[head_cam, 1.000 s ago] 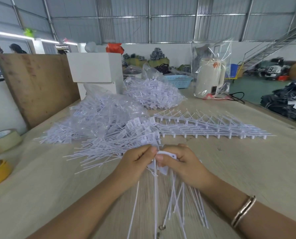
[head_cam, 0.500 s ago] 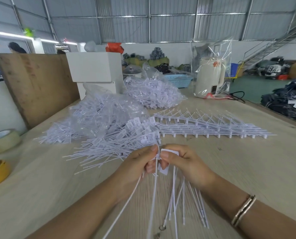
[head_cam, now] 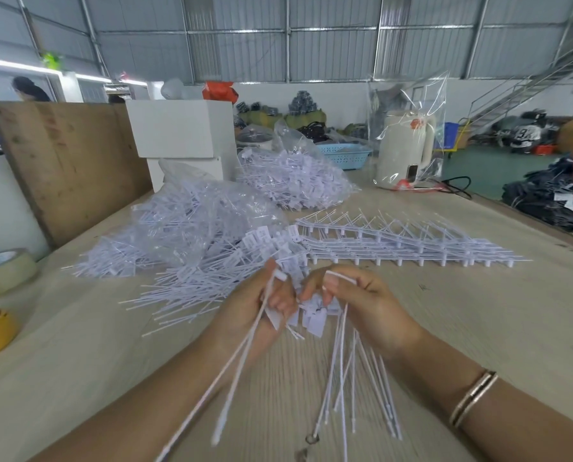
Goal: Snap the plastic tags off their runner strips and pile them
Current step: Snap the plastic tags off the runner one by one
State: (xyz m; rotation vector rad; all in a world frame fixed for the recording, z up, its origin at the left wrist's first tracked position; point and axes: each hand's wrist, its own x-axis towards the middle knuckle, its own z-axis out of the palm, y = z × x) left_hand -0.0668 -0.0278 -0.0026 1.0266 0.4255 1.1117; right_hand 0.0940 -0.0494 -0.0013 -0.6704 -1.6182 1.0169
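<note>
Centre frame: left hand (head_cam: 262, 311) pinching two loose tags (head_cam: 242, 361), right hand (head_cam: 355, 301) gripping a runner (head_cam: 340, 278) with tags hanging; pile (head_cam: 192, 261) just behind, on table (head_cam: 478, 328)

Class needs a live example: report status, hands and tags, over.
Left hand grips freed tags. Right hand grips runner strip, tags hanging. Loose pile ahead on table. Nothing in the way.

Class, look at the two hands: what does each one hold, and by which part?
The left hand pinches two loose tags at their head ends, stems trailing toward the camera. The right hand holds the runner strip of tags by its top bar.
</note>
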